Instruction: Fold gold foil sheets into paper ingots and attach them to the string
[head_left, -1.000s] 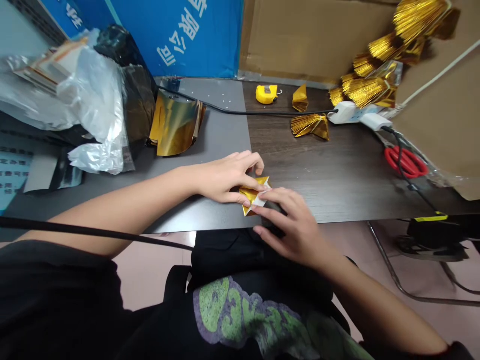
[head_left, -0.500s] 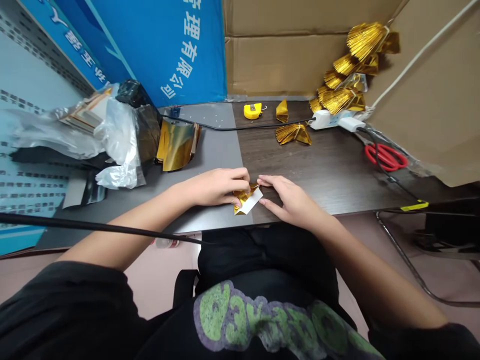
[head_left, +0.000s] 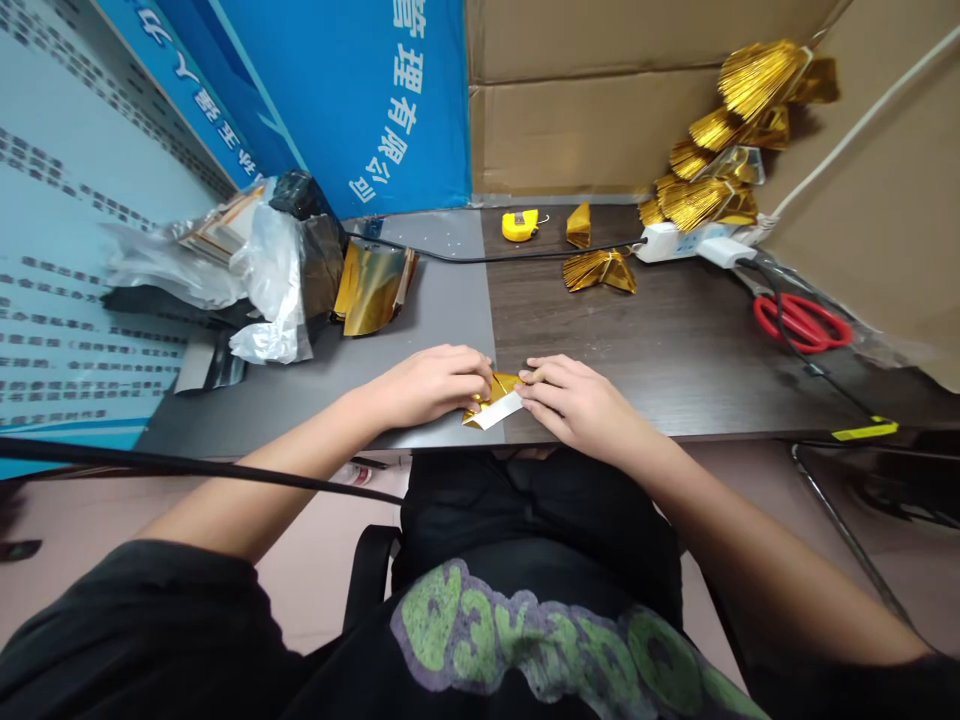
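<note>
A small folded piece of gold foil paper point(head_left: 498, 406) with a white underside lies on the desk near its front edge. My left hand point(head_left: 439, 385) grips its left end, fingers curled over the gold side. At the right end, the fingers of my right hand point(head_left: 574, 398) pinch the paper's edge where the white strip ends. Both thumbs are partly hidden. Beyond my hands lie a gold fan-pleated piece point(head_left: 598, 271) tied at its middle and a small folded gold piece point(head_left: 578, 225).
A yellow tape measure point(head_left: 520, 226) and a white power strip point(head_left: 660, 242) sit at the back. Red-handled scissors point(head_left: 802, 323) lie at right, below stacked gold fans point(head_left: 761, 80). Gold sheets point(head_left: 375, 288) and plastic bags point(head_left: 270, 270) are at left. A black cable crosses the desk.
My right hand has closed onto the paper's right end, and the white strip looks narrower. The whole view has shifted slightly as the head turned.
</note>
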